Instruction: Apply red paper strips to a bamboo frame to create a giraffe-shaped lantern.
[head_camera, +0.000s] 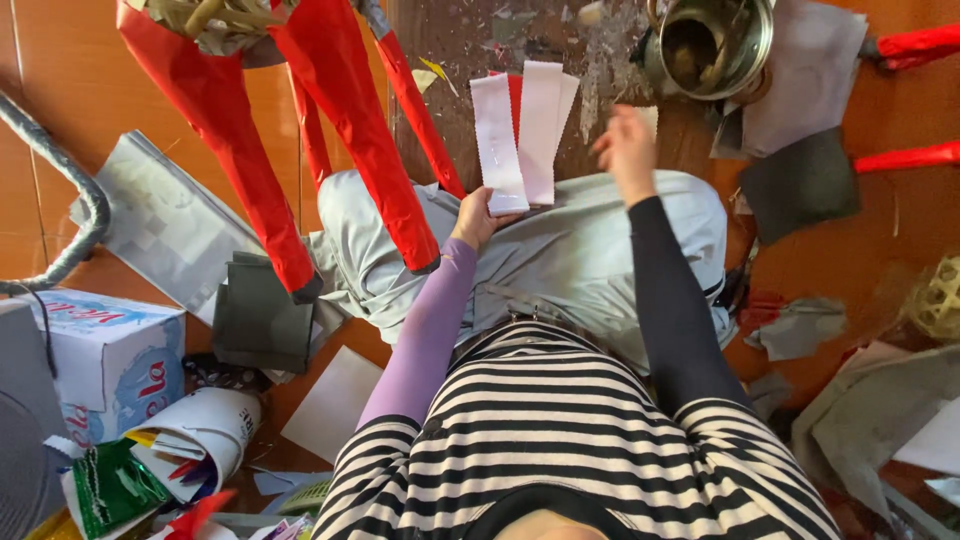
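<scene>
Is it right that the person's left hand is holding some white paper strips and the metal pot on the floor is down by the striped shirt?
Not quite. The left hand does hold the white paper strips, but the metal pot sits at the top of the head view, far from the striped shirt, beyond the right hand.

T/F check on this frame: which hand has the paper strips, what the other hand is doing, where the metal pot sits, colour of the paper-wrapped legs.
1. The left hand holds the white paper strips. True.
2. The right hand grips the metal pot. False: it hovers blurred above the lap, apart from the pot.
3. The metal pot stands on the floor at the top right of the view. True.
4. The paper-wrapped legs are blue. False: they are red.
</scene>
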